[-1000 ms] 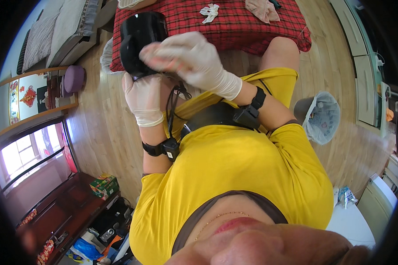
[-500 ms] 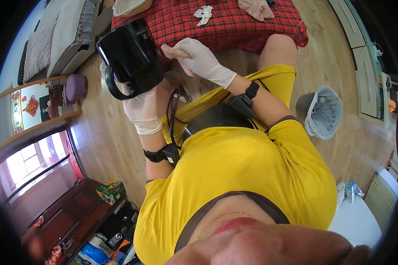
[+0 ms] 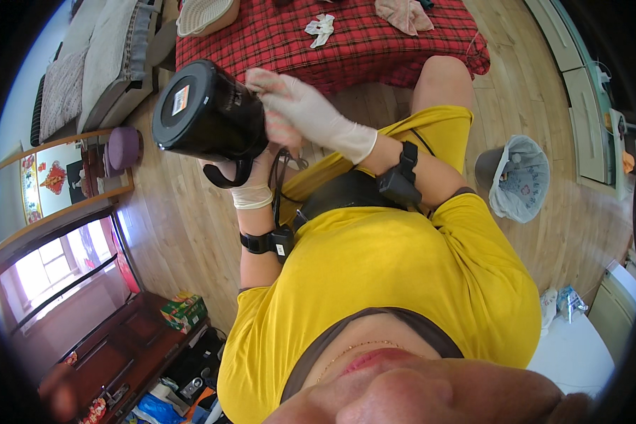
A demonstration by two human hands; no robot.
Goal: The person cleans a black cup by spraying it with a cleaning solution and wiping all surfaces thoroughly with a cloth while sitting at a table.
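A glossy black mug [image 3: 222,116] is tilted in front of me. Its round base, with a small orange-and-white sticker, faces up and left, and its handle [image 3: 230,175] points toward me. My left hand [image 3: 256,177], in a white glove, holds the mug from its lower end. The mug hides most of those fingers. On the right side of the mug is my right hand [image 3: 307,116], also gloved and closed round a pinkish cloth [image 3: 283,128]. The cloth lies against the mug's wall.
A red plaid-covered table [image 3: 374,49] ahead bears a white basket [image 3: 203,15], a white crumpled cloth [image 3: 321,30] and a pink towel [image 3: 405,15]. A lined bin [image 3: 521,180] stands right. A black cable [image 3: 278,187] hangs near my left wrist.
The mug has turned so that its base shows, and it has come slightly lower. My right hand has moved left and down, against the mug, with the cloth.
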